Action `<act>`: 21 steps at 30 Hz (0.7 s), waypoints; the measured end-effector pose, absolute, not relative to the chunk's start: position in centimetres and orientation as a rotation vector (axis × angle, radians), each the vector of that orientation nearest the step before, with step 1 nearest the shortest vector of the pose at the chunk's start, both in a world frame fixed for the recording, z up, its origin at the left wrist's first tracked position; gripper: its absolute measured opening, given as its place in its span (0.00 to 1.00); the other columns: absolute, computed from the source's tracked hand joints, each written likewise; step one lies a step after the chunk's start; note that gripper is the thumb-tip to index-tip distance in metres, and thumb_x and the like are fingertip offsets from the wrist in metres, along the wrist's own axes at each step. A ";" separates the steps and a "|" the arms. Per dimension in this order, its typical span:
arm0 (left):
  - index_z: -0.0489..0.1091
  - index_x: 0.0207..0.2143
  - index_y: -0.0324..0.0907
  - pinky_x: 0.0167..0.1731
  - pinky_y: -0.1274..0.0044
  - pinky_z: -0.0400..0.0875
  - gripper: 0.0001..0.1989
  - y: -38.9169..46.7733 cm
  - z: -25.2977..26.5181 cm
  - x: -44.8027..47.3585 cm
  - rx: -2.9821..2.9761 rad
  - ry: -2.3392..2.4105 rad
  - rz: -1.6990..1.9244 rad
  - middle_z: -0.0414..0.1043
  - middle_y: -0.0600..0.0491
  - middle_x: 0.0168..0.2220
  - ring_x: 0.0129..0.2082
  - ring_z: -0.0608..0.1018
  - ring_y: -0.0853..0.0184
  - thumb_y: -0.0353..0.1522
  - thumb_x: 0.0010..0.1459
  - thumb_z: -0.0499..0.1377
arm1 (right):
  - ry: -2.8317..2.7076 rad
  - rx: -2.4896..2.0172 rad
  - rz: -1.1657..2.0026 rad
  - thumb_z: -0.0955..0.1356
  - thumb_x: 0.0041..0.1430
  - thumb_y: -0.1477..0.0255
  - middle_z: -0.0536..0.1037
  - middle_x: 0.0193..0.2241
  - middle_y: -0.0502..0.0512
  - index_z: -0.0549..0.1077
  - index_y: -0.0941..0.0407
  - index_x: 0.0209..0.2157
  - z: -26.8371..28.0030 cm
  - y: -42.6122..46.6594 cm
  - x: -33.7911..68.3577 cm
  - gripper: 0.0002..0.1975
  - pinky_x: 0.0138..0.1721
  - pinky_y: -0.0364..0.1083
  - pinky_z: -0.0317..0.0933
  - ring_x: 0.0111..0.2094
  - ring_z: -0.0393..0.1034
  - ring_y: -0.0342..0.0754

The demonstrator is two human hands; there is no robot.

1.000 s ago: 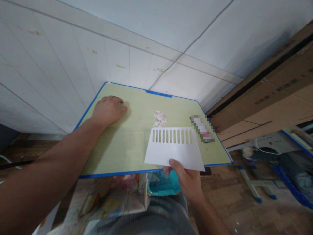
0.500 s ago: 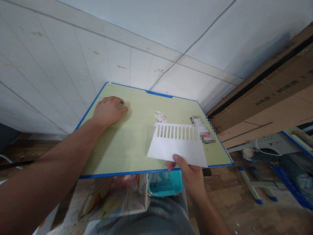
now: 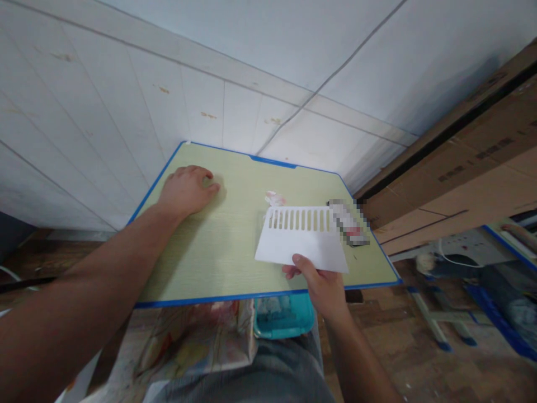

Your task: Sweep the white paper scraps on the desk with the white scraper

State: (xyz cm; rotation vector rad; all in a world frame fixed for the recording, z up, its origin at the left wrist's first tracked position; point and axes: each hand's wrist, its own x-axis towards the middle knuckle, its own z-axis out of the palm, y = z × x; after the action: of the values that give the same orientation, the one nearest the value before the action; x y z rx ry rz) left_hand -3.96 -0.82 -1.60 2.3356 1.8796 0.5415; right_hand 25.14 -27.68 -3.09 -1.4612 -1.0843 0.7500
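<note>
My right hand (image 3: pixel 321 282) pinches the near edge of a white sheet (image 3: pixel 300 248), thumb on top and fingers underneath. A row of several narrow upright slots is cut through the far half of the sheet, and the desk's green top (image 3: pixel 210 252) shows through them. The sheet is held over the right part of the desk. My left hand (image 3: pixel 188 189) rests on the desk's left side, fingers curved and thumb apart, with nothing visible in it. Just beyond the sheet lies a small crumpled pinkish-white scrap (image 3: pixel 274 198), partly covered by it.
A blurred-out flat object (image 3: pixel 350 224) lies at the desk's right side. Below the front edge are a teal plastic bin (image 3: pixel 283 330) and a patterned bag (image 3: pixel 201 341). Large cardboard boxes (image 3: pixel 461 184) stand to the right, and a white panelled wall (image 3: pixel 201 95) rises behind.
My right hand has moved the slotted sheet slightly away from me and to the left, further over the scrap. My left hand has stayed in place.
</note>
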 end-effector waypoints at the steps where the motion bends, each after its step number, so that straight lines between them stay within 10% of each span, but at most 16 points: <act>1: 0.85 0.66 0.43 0.77 0.54 0.71 0.31 -0.8 -1.6 -4.0 2.336 1.880 0.546 0.83 0.39 0.74 0.76 0.79 0.40 0.48 0.72 0.58 | -1.088 -1.441 0.765 0.78 0.73 0.61 0.89 0.26 0.56 0.85 0.51 0.27 -3.2 -27.7 25.5 0.18 0.44 0.55 0.85 0.30 0.87 0.57; 21: 0.85 0.67 0.43 0.77 0.57 0.72 0.31 -0.5 -2.0 -4.0 2.339 1.906 0.541 0.83 0.39 0.73 0.75 0.80 0.42 0.49 0.74 0.57 | -0.850 -1.459 0.539 0.81 0.61 0.56 0.90 0.27 0.58 0.85 0.54 0.31 -2.9 -23.8 29.7 0.15 0.31 0.51 0.77 0.24 0.82 0.54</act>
State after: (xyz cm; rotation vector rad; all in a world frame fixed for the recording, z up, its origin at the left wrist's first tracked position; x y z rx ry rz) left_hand -4.02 -0.50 -1.98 2.3393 1.9059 0.5412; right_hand 29.71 -23.85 -2.87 -1.4591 -0.8497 0.5386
